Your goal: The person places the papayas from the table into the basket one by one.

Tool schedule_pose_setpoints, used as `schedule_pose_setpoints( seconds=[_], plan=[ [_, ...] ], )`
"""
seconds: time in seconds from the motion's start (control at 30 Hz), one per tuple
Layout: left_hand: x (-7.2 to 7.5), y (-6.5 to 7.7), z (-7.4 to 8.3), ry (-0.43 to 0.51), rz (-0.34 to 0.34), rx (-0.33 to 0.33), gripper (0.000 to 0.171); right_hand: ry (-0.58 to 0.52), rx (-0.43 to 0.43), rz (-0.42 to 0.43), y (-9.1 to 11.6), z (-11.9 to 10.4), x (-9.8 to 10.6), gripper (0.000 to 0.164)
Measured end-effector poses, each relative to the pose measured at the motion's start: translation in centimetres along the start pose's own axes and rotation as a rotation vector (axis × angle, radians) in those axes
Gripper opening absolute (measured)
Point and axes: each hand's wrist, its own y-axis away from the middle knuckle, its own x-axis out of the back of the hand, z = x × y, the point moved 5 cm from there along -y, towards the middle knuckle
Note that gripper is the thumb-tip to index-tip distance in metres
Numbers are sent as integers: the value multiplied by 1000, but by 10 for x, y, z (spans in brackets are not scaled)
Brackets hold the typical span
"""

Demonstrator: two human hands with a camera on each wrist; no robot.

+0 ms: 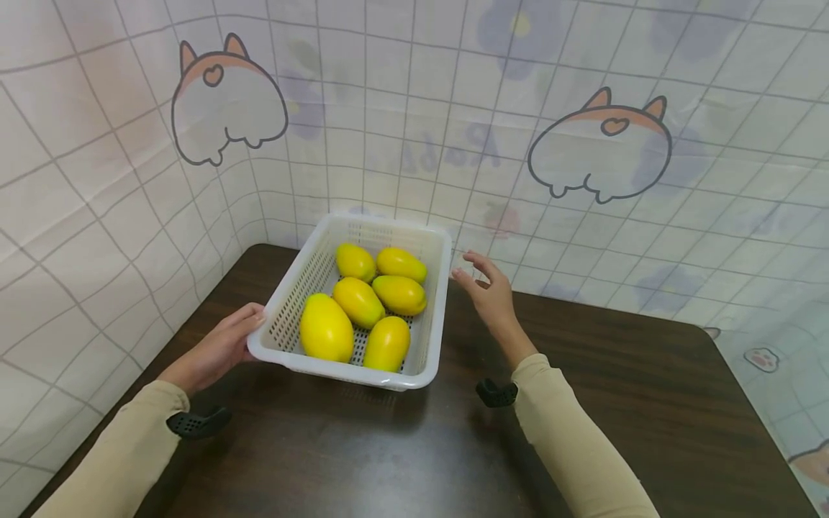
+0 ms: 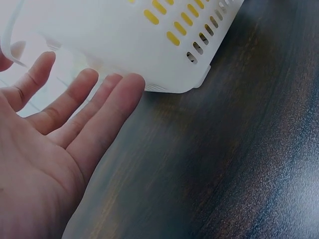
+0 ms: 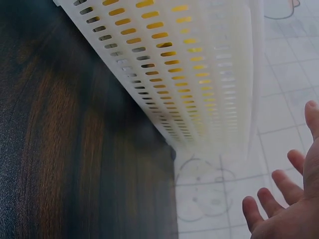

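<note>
A white plastic basket (image 1: 442, 316) with slotted walls holds several yellow mangoes (image 1: 327, 331). My left hand (image 1: 223, 345) grips the basket's near left corner. In the left wrist view, the thumb lies over the rim, while the other fingers (image 2: 107, 119) reach along the outside wall. To the right of the basket, my right hand (image 1: 488, 295) is raised near the far right corner. Its fingers are spread and loosely bent, apart from the rim, with nothing between them. Whether the basket's base rests fully on the table cannot be told.
The dark wooden table (image 1: 615, 388) extends to the right and in front of the basket. A white gridded curtain (image 1: 414, 129) with cartoon animals hangs behind and on the left, close to the basket's far side. Black straps (image 1: 197, 423) sit at both wrists.
</note>
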Motion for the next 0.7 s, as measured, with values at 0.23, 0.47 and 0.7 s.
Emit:
schedule_pose_setpoints(
  seconds=[0.23,0.47,0.7],
  plan=[
    [1,-6,-1,-50,19,16,53,13,-38,-15,11,-22,6,45],
    [5,-7,1,-113,51,57,58,5,-85,-14,9,-17,10,46],
    [6,-7,11,-167,92,92,71,26,-42,-1,7,5,13,45]
  ],
)
